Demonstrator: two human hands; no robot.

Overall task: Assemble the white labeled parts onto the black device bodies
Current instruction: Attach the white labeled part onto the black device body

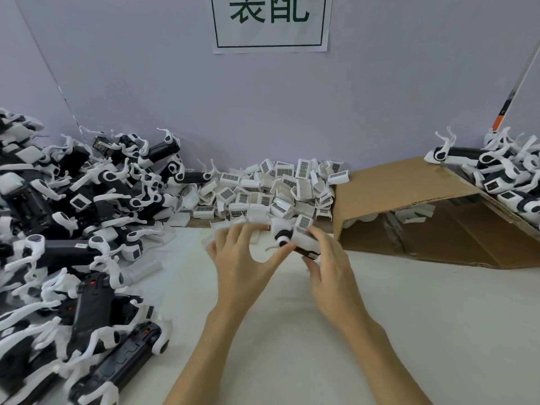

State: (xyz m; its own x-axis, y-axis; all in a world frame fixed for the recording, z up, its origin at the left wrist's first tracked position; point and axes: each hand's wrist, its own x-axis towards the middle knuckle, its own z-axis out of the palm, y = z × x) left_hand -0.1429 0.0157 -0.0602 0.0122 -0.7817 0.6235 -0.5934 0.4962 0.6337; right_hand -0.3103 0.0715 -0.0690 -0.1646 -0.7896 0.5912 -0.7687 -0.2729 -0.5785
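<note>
Both forearms reach up from the near edge, meeting over the middle of the bench. Right hand has its fingers curled round a black device body, holding it steady just above the surface. Left hand comes in with fingers spread and relaxed, thumb tip against the white end of the device, probably to brace it while a part seats. A white labeled part sits on top, label facing up. Its long axis runs from upper left down to lower right, white end toward the left hand. Behind, the loose white parts wait in a pile; unfinished-looking bodies crowd the left, and a cardboard box lies right.
</note>
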